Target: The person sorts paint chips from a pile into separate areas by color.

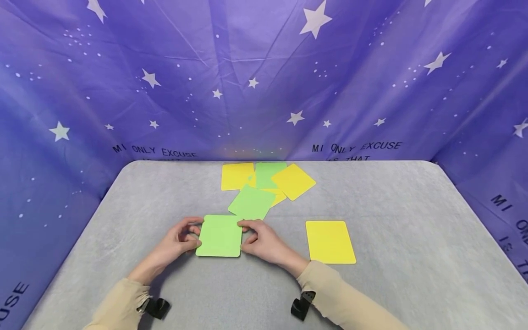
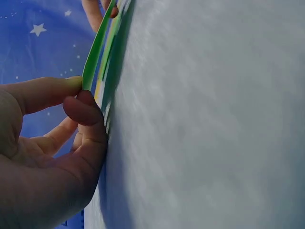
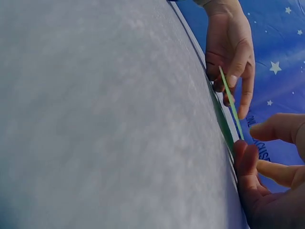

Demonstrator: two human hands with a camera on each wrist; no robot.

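One green card point(image 1: 219, 235) is hovering between both my hands, just above the grey table point(image 1: 412, 256) and on the near side of a loose card pile point(image 1: 251, 201). Its face is showing an even light green; its outline is squarish, corners rounding off, and a dark shadow is running along its near edge. My left hand point(image 1: 179, 237) is pinching the left edge between thumb and fingers. My right hand point(image 1: 264, 240) is pinching the right side, one fingertip lying over the far corner, thumb lower down. Both wrist views are showing the card nearly edge-on, as a thin green sliver.

Visibility: my fingertips are hiding bits of both side edges; the underside is mostly escaping view. The card's far right corner is overlapping the pile in the head view; whether they are touching, I am not managing to tell.
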